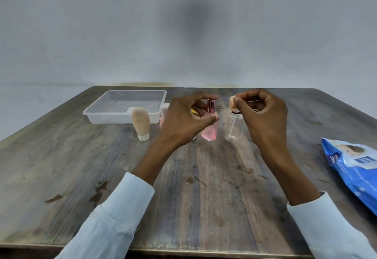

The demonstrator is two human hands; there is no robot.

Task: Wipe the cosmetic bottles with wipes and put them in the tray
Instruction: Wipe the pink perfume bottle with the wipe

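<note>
The left hand [187,119] curls its fingers around the pink bottle [209,131], thumb low and fingertips by the shiny pink cap. The right hand [263,116] pinches the peach top of the clear bottle [232,128]. Both bottles stand on the table [102,167], just beside each other, at about 12 o'clock from the person.

No wipe shows in either hand, so I think the wiping has not started. To do it well, take one bottle at a time. Hold it tight near the bottom so it does not tip. Pull a wipe from the blue pack [355,169], which lies at 3 o'clock. Rub all the way round, and the cap too.

The tray [124,106] sits at 10 o'clock and looks like it has no bottles in it yet. A tan bottle [140,123] stands on its cap right in front of the tray, with a pale pink one [164,111] partly hidden behind the left hand. They stand in the way, so lift each clean bottle up and over them.
</note>
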